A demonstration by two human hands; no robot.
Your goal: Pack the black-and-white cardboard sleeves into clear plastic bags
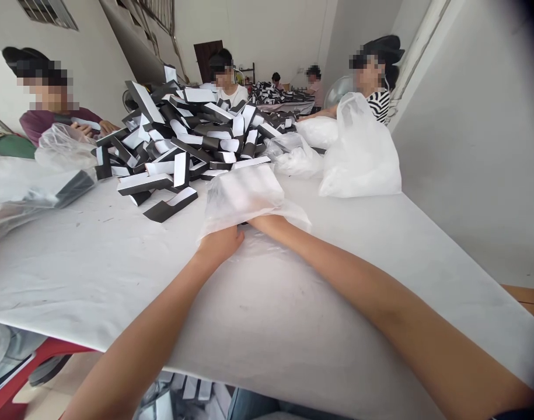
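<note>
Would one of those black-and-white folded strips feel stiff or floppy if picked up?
The folded card strip is probably fairly stiff, since it keeps sharp bends in the heap, and likely light, as pieces lie piled loosely.

The right hand (267,223) disappears beneath the plastic bag (244,198) (its cloudy film hides the fingers). Far beyond that bag, a pile of black-and-white pieces (275,92) is too small to make out; nearer than the bag, below the table edge (118,344), white items (183,391) are cut off by the picture's bottom.

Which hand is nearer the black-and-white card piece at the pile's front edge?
Left. The left hand sits right of the card piece, not touching it; the right hand is farther off, at the plastic bag.
</note>
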